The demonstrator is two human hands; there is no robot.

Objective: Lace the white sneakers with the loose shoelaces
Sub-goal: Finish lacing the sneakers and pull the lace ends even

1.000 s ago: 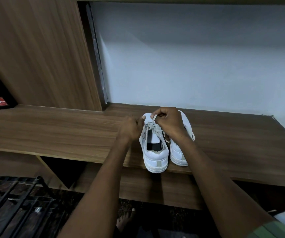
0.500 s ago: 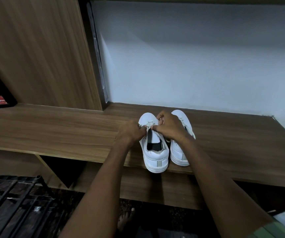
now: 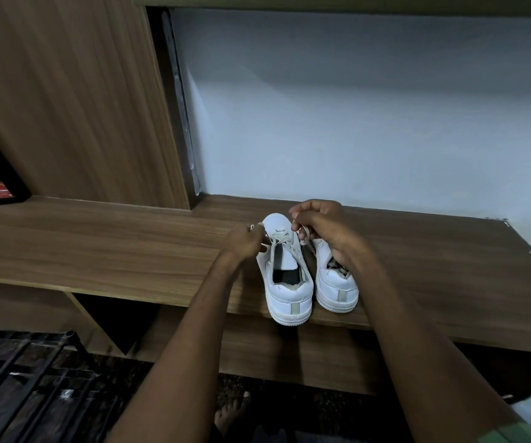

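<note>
Two white sneakers stand side by side, heels at the shelf's front edge. A pale shoelace crosses the left shoe's upper eyelets, ends pulled outward.

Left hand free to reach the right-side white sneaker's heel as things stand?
Probably not right away. The left hand is pinching a lace end of the left-side white sneaker, which stands between it and the right-side white sneaker. The heel itself is uncovered; the right hand sits above its toe.

Matt wood-grain shelf; seemingly smooth sneakers
</note>
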